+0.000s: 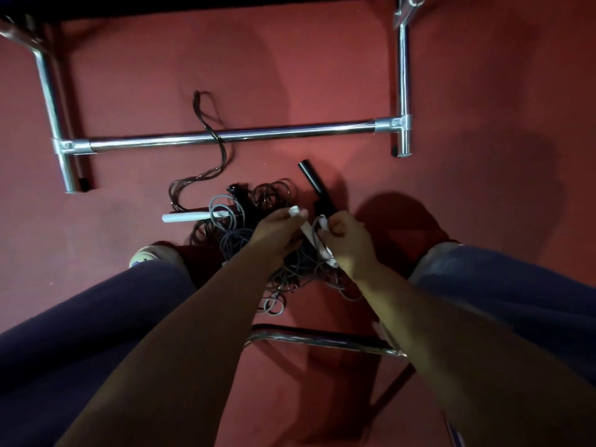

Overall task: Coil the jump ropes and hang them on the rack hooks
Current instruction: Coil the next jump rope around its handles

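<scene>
Head view | both hands, left hand (280, 224) and right hand (346, 235), gripped round white plastic jump-rope handle (314, 241) above tangled grey and black ropes (258, 221) | near chrome rack crossbar (232, 136) | nothing coiled or hung.

Hands: 2, left (277, 225), right (346, 238). White handles: 2, one on floor (185, 217), one held between hands (314, 241). Black handles: 2, both on floor: long one (311, 177), second just below it (323, 206), partly hidden. Rope tangle: 1 pile (254, 221); grey and dark cords mixed, rope count cannot tell. Metal rack frame: 1 (225, 137). Shoes seen: 1 (151, 253).
</scene>
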`<state>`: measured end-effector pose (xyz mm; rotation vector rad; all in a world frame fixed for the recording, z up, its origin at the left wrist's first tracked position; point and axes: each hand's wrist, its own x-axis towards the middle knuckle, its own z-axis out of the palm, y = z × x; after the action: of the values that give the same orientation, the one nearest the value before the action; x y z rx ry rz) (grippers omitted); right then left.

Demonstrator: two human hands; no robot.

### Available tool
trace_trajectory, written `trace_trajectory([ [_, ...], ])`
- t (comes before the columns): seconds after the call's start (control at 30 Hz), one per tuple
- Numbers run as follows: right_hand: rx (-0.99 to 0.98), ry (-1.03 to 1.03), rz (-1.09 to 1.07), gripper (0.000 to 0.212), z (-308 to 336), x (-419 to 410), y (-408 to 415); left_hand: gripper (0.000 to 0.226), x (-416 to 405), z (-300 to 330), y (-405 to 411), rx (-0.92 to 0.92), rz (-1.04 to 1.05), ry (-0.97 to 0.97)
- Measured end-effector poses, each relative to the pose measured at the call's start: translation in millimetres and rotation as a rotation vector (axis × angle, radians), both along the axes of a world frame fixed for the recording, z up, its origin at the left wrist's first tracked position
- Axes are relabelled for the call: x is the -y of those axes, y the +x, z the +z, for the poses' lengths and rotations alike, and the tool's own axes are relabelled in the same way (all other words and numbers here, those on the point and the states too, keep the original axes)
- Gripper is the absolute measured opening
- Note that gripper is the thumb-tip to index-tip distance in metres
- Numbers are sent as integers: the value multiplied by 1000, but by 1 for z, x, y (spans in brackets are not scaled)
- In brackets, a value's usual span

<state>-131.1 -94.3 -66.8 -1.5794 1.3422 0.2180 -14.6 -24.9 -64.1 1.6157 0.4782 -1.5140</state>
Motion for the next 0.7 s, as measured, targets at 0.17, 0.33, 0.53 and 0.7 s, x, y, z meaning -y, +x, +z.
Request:
trace_trajectory([
  [0.17, 164, -96, -66, 17, 61, 2, 21, 11, -8, 70, 20, 26, 139, -159],
  [0.33, 508, -38, -266, 24, 176, 16, 37, 7, -3, 185, 37, 180, 240, -400],
  [0.53, 796, -72, -253, 25, 327, 17, 33, 11, -18, 339, 33, 360, 236, -714],
  [0.7, 907, -293, -98, 23, 431, 1, 24, 14, -32, 437, 23, 541, 160, -846],
])
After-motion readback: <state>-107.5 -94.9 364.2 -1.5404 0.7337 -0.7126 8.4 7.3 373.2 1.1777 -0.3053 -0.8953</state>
